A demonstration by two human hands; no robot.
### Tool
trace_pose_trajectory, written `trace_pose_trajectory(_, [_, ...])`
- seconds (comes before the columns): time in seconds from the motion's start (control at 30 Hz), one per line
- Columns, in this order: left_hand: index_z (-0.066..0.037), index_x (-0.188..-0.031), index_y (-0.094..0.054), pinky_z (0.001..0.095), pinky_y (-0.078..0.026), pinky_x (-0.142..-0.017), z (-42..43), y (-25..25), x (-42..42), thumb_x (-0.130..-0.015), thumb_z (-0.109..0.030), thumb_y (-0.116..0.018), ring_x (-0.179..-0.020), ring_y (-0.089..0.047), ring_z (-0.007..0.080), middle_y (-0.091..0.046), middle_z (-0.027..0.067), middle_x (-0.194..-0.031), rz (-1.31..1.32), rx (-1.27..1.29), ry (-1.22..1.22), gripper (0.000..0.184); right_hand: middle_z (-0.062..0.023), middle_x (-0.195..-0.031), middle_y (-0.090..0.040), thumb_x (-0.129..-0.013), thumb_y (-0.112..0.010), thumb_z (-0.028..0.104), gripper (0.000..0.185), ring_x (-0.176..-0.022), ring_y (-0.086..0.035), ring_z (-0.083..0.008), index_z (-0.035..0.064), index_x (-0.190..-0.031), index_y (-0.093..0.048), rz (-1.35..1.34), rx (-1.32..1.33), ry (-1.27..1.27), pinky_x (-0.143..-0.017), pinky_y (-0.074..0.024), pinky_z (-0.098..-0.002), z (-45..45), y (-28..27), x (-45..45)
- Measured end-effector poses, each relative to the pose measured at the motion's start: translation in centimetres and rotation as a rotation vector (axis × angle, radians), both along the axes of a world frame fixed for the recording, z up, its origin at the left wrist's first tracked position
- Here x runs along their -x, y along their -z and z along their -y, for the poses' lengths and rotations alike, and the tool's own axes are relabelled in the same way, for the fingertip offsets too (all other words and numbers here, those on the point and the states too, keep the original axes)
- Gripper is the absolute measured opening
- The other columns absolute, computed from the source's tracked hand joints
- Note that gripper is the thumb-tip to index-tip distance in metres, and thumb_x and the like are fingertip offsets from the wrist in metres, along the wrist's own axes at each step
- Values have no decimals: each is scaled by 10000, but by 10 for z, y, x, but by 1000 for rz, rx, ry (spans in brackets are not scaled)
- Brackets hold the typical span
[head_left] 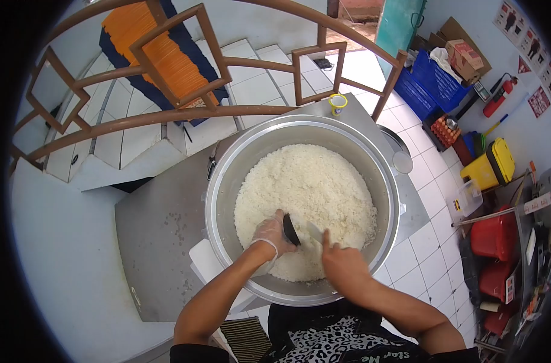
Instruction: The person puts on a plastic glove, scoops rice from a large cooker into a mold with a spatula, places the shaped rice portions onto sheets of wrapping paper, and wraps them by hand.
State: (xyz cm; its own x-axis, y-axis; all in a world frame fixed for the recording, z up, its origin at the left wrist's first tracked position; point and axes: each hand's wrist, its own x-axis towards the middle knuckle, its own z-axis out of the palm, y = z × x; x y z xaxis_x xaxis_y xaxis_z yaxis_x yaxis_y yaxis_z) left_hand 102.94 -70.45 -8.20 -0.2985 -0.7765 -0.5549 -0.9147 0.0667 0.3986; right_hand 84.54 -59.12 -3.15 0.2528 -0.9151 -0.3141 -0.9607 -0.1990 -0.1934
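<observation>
A large round metal pot (389, 181) full of cooked white rice (305, 181) stands in front of me. My left hand (269, 236), in a clear plastic glove, grips a small black bowl (291, 230) that is tilted on its side over the rice. Just to the right, my right hand (343, 261) is closed around the handle of a pale, flat rice paddle (314, 232). The paddle's blade points toward the bowl, low over the rice. Whether the bowl has rice in it cannot be seen from here.
The pot rests on a grey metal table (160, 242). A small yellow-rimmed tub (337, 104) stands behind it. Beyond runs a brown railing (251, 112) beside white-tiled stairs. Along the right are blue crates (432, 85), a yellow bin (490, 163) and red containers (493, 236).
</observation>
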Motion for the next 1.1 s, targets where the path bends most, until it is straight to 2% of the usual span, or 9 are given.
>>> trace_pose_trajectory(0.13, [-4, -1314, -508, 408, -518, -978, -14, -16, 6, -620, -230, -942, -1141, -649, 394, -693, 243, -1109, -48, 27, -132, 849, -176, -786, -677, -832, -571, 70, 715, -648, -714, -322, -153, -1481, -369, 56, 130, -95, -587, -592, -386, 0, 18, -35])
trace_pose_trajectory(0.23, [-14, -1330, -495, 391, -523, -983, -26, -29, -5, -630, -212, -948, -1156, -653, 338, -691, 205, -1148, -304, 102, -287, 857, -192, -797, -684, -873, -597, 82, 717, -656, -712, -338, -136, -1504, -335, 148, 215, -134, -620, -594, -416, 4, 6, -12])
trace_pose_trajectory(0.33, [-36, -1361, -452, 372, -520, -1001, -37, -39, -18, -613, -226, -972, -1167, -649, 301, -678, 163, -1216, -555, 138, -324, 931, -219, -806, -687, -958, -567, 95, 658, -725, -715, -393, -120, -1520, -301, 465, 275, 85, -740, -589, -443, 17, -14, 36])
trace_pose_trajectory(0.43, [-54, -1373, -423, 352, -511, -1012, -51, -28, -18, -616, -150, -973, -1162, -624, 225, -645, 114, -1258, -844, 37, -415, 941, -269, -989, -696, -1020, -539, 131, 638, -851, -705, -442, -69, -1551, -247, 715, -97, 296, -814, -557, -455, 21, -60, 61])
trace_pose_trajectory(0.47, [-54, -1376, -398, 343, -505, -1022, -56, -32, -14, -611, -76, -965, -1172, -603, 201, -623, 88, -1273, -928, -21, -448, 953, -298, -1074, -686, -1042, -518, 134, 567, -924, -708, -426, 0, -1554, -316, 842, -173, 268, -823, -545, -434, 17, -60, 64])
trace_pose_trajectory(0.57, [-59, -1379, -391, 345, -506, -1020, -67, -18, -4, -606, -49, -967, -1191, -586, 187, -606, 75, -1283, -982, 82, -441, 964, -294, -1041, -694, -1060, -511, 163, 500, -958, -712, -406, 80, -1541, -403, 1114, -206, 68, -863, -532, -408, -5, -34, 50])
trace_pose_trajectory(0.6, [-61, -1376, -385, 345, -516, -991, -70, -20, 3, -603, -110, -984, -1166, -614, 196, -630, 92, -1263, -902, 228, -426, 980, -294, -1032, -707, -1067, -526, 194, 448, -962, -723, -380, 100, -1504, -490, 1182, -152, 53, -902, -521, -403, -8, -25, 40])
trace_pose_trajectory(0.83, [-63, -1351, -387, 362, -536, -934, -76, -22, 24, -576, -177, -995, -1062, -692, 278, -690, 139, -1165, -795, 415, -517, 992, -314, -1034, -699, -1053, -558, 212, 454, -887, -708, -408, 72, -1483, -515, 972, -163, 155, -816, -529, -430, 6, -29, 27])
trace_pose_trajectory(1.1, [-68, -1346, -400, 394, -546, -911, -80, -20, 27, -558, -169, -987, -1042, -693, 320, -683, 149, -1133, -636, 449, -528, 987, -158, -756, -560, -1035, -571, 182, 423, -581, -591, -342, 51, -1437, -566, 855, -50, -9, -657, -498, -452, 2, -61, 50])
